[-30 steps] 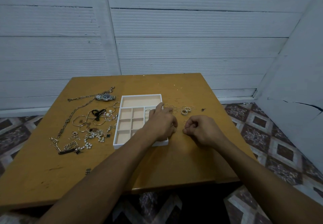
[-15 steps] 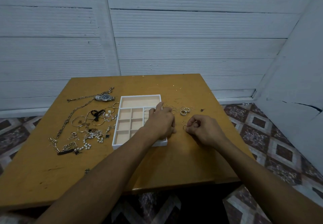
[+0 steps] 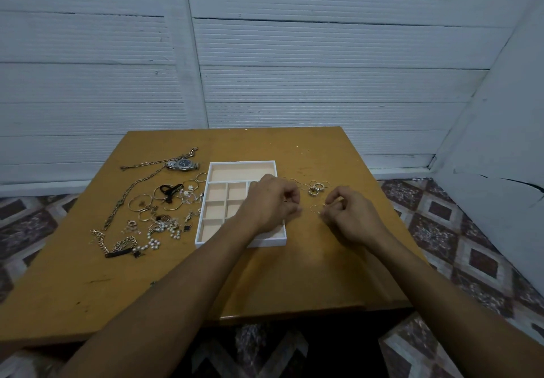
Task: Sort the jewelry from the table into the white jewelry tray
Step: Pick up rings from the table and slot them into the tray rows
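The right hand [image 3: 350, 218] sits at 3 o'clock of the white jewelry tray [image 3: 240, 204], fingers curled in, thumb and forefinger pinching a thin hoop ring [image 3: 315, 208] that hangs just off the fingertips toward the left hand [image 3: 272, 203]. The left hand is loosely fisted, knuckles up, hovering over the tray's right side and hiding the compartments there; whether it grips anything I cannot tell. Both forearms reach in from 6 o'clock, bare, converging toward the tray.

The tray has a long compartment across its 12 o'clock end and smaller square ones below; every compartment in view shows only its peach lining.

At 1 o'clock of the right hand, a small cluster of rings [image 3: 316, 188] lies on the bench [image 3: 73, 289], with a few thin hoops trailing toward the tray. At 9 o'clock of the tray lies the main jewelry pile [image 3: 159, 215]: bangles, pearl pieces, chains, a black ribbon. A wristwatch [image 3: 182, 165] rests at 10 o'clock, a long chain [image 3: 126, 198] running down from it.
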The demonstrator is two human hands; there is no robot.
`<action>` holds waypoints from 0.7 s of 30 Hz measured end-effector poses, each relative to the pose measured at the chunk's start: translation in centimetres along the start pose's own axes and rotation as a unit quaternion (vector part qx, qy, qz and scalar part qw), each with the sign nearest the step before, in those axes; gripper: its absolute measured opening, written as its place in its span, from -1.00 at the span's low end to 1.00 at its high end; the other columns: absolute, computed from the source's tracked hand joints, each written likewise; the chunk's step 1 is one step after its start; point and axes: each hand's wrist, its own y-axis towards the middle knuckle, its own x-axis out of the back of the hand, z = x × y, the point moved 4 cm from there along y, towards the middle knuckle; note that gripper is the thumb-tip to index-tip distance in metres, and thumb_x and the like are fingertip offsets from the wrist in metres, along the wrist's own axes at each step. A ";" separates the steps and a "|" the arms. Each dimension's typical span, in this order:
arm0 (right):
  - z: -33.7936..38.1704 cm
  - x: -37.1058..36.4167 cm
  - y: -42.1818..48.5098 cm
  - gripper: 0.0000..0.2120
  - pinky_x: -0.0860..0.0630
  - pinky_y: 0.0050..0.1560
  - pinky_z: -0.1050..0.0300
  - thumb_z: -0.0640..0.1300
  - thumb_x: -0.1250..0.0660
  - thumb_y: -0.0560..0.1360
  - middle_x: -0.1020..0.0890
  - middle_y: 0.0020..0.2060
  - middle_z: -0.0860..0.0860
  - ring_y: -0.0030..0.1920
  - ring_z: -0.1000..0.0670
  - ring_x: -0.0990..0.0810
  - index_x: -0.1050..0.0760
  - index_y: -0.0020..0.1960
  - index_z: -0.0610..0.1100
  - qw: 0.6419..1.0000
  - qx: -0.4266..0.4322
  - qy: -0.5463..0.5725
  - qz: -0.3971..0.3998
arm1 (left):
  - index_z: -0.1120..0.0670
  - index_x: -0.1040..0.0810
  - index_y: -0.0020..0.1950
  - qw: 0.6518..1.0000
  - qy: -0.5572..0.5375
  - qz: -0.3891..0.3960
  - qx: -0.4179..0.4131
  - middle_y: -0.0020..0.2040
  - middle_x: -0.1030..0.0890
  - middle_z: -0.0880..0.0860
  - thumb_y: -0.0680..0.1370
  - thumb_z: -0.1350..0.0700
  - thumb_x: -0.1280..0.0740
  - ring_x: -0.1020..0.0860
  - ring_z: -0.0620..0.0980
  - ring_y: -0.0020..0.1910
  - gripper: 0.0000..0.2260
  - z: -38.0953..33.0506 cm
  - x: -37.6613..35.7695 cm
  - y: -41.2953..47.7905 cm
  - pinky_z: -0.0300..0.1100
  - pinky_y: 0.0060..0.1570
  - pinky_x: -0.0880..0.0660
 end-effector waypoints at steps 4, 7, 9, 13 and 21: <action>1.3 -0.2 0.7 -0.96 -0.43 -0.29 0.23 -0.15 -0.42 0.47 -0.63 -0.37 0.00 -0.35 0.09 -0.54 -0.58 -0.12 -0.11 1.000 0.006 -0.005 0.004 | -0.03 -0.64 -0.20 0.996 -0.042 -0.052 0.054 -0.25 -0.63 -0.08 0.41 0.06 -0.50 -0.56 -0.08 -0.18 -0.93 3.3 2.6 -0.8 -0.18 -0.12 -0.46; 2.5 -1.0 1.8 -0.97 -0.54 -0.22 0.15 -0.17 -0.40 0.48 -0.64 -0.33 0.01 -0.28 0.02 -0.62 -0.59 -0.14 -0.10 1.000 0.003 0.014 0.004 | 0.03 -0.68 -0.14 0.991 -0.052 -0.077 0.101 -0.20 -0.67 -0.03 0.44 0.12 -0.48 -0.59 -0.11 -0.20 -0.97 5.7 4.3 -1.4 -0.36 -0.24 -0.43; 3.6 -1.6 2.7 -0.95 -0.57 -0.16 0.12 -0.16 -0.38 0.50 -0.63 -0.26 0.05 -0.20 0.03 -0.60 -0.61 -0.13 -0.08 1.000 0.015 0.005 0.002 | 0.07 -0.68 -0.10 0.990 -0.051 -0.082 0.108 -0.19 -0.66 -0.03 0.47 0.14 -0.45 -0.57 -0.14 -0.20 -0.96 6.5 5.1 -1.5 -0.51 -0.33 -0.32; 5.9 -3.0 4.4 -0.92 -0.44 -0.25 0.23 -0.19 -0.35 0.50 -0.58 -0.27 0.10 -0.21 0.10 -0.52 -0.61 -0.12 -0.08 0.998 0.058 -0.017 0.009 | 0.06 -0.68 -0.06 0.989 -0.039 -0.080 0.115 -0.16 -0.63 -0.06 0.51 0.15 -0.41 -0.49 -0.25 -0.25 -0.94 7.5 5.6 -1.5 -0.52 -0.34 -0.30; 8.3 -5.6 6.6 -0.89 -0.46 -0.27 0.20 -0.21 -0.29 0.51 -0.62 -0.25 0.05 -0.26 0.05 -0.55 -0.57 -0.14 -0.07 0.983 0.145 -0.106 0.032 | 0.05 -0.67 -0.09 0.995 0.003 -0.048 0.085 -0.13 -0.67 0.00 0.51 0.14 -0.38 -0.57 -0.05 -0.11 -0.93 7.7 5.1 -0.4 -0.19 -0.11 -0.44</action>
